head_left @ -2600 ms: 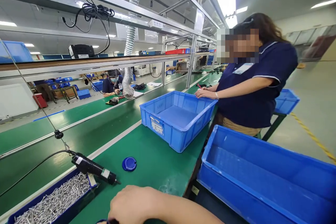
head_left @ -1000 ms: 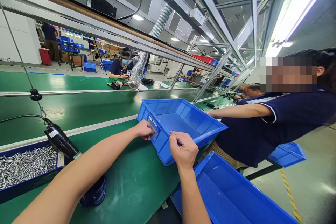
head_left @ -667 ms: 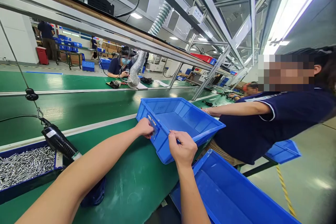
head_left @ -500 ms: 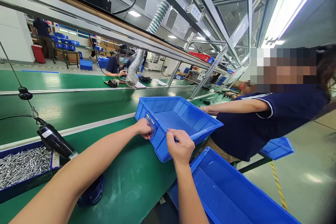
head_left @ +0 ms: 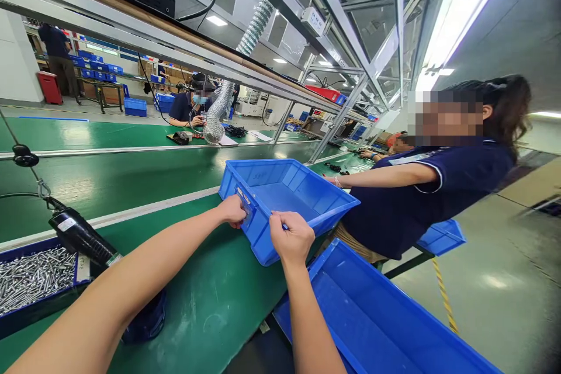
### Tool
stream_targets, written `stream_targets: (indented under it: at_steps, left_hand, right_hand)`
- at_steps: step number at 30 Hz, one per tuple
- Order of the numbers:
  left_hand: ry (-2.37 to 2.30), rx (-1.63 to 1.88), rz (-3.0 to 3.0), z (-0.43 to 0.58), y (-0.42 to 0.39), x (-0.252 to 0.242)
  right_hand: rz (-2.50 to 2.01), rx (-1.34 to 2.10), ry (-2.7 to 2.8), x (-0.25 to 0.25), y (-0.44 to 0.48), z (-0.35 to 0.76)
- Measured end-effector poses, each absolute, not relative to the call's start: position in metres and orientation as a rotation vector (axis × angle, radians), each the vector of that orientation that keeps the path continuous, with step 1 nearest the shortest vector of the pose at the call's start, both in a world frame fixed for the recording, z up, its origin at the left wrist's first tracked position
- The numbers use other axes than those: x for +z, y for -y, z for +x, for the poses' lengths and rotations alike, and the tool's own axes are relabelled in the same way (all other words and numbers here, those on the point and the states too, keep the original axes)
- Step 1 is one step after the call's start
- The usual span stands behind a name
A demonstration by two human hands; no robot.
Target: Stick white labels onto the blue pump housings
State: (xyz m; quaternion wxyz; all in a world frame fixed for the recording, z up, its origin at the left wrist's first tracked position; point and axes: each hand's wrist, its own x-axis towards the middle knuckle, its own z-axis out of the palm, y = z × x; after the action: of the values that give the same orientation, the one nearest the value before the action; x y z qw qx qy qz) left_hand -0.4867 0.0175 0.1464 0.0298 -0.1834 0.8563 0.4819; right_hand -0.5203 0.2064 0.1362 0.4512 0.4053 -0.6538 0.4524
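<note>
An empty blue plastic bin [head_left: 307,187] stands on the green work surface [head_left: 210,298] in front of me. My left hand [head_left: 232,211] is closed on the bin's near wall, at its label holder. My right hand [head_left: 290,238] pinches the near rim of the same bin, fingers curled over the edge. Both my forearms reach out from the lower left. A co-worker in a dark blue shirt [head_left: 433,187] stands at the bin's far right side, with a hand [head_left: 333,180] resting just behind it.
A tray of silver screws [head_left: 30,272] lies at the left, with a black electric screwdriver [head_left: 81,236] hanging over it on a cable. A second, larger blue bin [head_left: 377,321] sits low at the right. Another person [head_left: 186,108] works across the conveyor.
Earlier my arm lay low on the surface and a blue cap lay on the table. Both my hands have since reached the bin and hold it; the view has drifted right.
</note>
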Motion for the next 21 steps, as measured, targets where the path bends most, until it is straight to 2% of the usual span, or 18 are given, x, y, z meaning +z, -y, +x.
stream_targets:
  at_steps: [6, 13, 21]
  left_hand:
    - [-2.591, 1.626, -0.553, -0.473, -0.013, 0.152]
    - [-2.649, 1.581, -0.725, -0.486, -0.03, 0.152]
    - [-2.923, 1.222, -0.903, -0.48, -0.03, 0.147]
  right_hand:
    - [0.97, 1.117, 1.628, 0.136, -0.206, -0.52]
    - [0.963, 1.111, 1.626, 0.136, -0.205, -0.518]
    - [0.915, 1.071, 1.637, 0.135, -0.204, -0.52]
